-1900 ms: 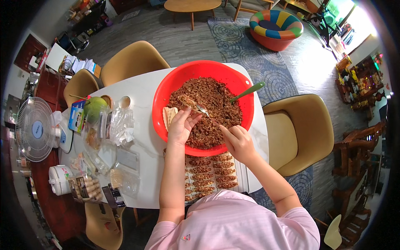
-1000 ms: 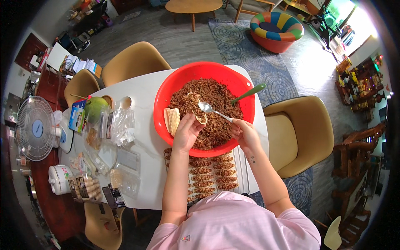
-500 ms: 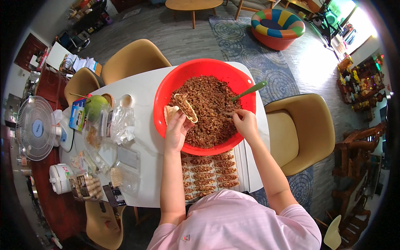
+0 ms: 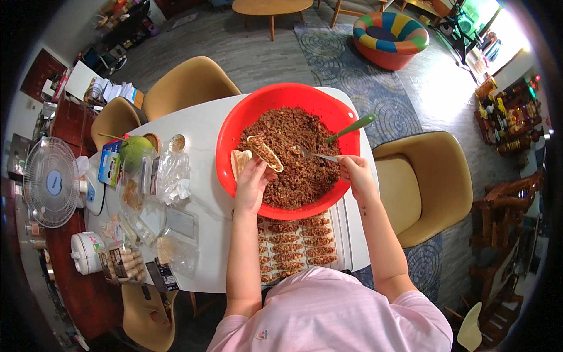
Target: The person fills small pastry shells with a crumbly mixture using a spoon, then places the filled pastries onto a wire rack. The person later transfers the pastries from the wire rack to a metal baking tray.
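A large red bowl [image 4: 233,120] on the table holds a brown, crumbly, nutty mix [image 4: 296,188]. Over its left side my left hand [image 4: 251,190] is closed on a pale, boat-shaped wafer shell [image 4: 272,161] with brown mix along its inside. More pale shells [image 4: 239,162] show beside those fingers, against the bowl's left wall; whether the hand holds them too I cannot tell. My right hand [image 4: 356,176], at the bowl's right rim, pinches the handle of a metal fork [image 4: 324,157]. The fork's head points left, over the mix near the shell.
A green-handled utensil [image 4: 355,125] leans in the bowl. Below the bowl, rows of filled shells [image 4: 287,247] lie on a tray, close to my body. Plastic packaging [image 4: 175,176], a green fruit [image 4: 138,151] and a fan [image 4: 54,182] are leftward; a chair [image 4: 437,182] stands right.
My right hand has moved slightly right, and the fork, mostly hidden before, now shows over the mix. The left hand with the shell has shifted a little to the right.
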